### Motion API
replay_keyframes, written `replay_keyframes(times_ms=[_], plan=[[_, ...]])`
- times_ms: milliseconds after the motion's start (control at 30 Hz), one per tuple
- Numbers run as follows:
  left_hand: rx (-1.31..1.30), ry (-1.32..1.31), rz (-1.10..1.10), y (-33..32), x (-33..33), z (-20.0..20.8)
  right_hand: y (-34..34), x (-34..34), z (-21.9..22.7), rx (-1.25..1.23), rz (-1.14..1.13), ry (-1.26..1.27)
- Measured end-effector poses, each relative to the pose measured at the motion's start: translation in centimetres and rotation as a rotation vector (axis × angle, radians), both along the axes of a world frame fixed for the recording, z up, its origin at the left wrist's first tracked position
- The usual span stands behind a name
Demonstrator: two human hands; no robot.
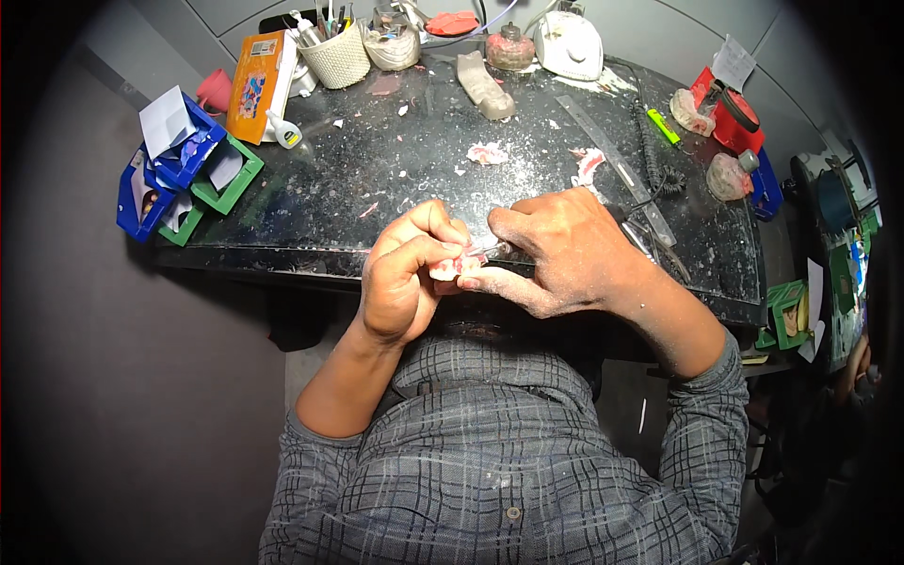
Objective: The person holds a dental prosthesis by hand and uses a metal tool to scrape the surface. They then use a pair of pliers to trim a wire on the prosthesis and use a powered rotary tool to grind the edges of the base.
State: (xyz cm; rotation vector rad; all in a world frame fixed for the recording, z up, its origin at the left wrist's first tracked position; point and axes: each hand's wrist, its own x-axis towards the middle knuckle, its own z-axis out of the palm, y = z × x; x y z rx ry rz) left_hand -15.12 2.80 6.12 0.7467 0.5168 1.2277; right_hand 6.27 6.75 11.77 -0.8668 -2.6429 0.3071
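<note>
My left hand (405, 273) is closed, pinching a small pink-and-white piece (446, 271) that looks like a denture. Fingers cover much of it, so its full shape is hidden. Against it from the right comes my right hand (565, 250), closed round a thin metal tool (488, 249). Only a short shiny length of the tool shows, and its kind is unclear. The thumb of that hand rests at the piece's right edge. White dust coats my right fingers. Both hands are over the near edge of the dusty black table (311, 207).
White-and-pink scraps (487, 153) lie on the table, with a steel ruler (617, 165) and coiled cord (667, 179) to the right. Farther back are a grey block (484, 87) and a woven pen cup (336, 58). Blue and green bins (229, 174) stand left, a red object (736, 122) right.
</note>
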Motion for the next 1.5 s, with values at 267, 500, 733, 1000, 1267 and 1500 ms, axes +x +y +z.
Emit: replay_keyframes(times_ms=[267,500,733,1000,1267,1500], plan=[[0.074,-0.009,-0.013,0.0,-0.1,0.0,0.0,0.1,-0.3,0.0,-0.024,0.0],[0.054,-0.024,0.037,0.1,-0.1,-0.3,0.0,0.1,-0.5,0.019,-0.03,0.033],[-0.051,-0.058,-0.092,0.2,-0.3,-0.4,-0.1,0.0,-0.3,0.004,0.022,0.039],[-0.102,-0.086,-0.199,0.6,-0.6,-0.6,0.0,0.0,-0.3,-0.022,0.07,0.009],[-0.125,-0.078,-0.221,0.7,-0.8,-0.7,0.0,0.0,-0.3,-0.022,0.069,-0.002],[-0.164,-0.023,-0.262,0.8,-1.1,-0.9,0.1,0.1,-0.3,-0.013,0.086,-0.034]])
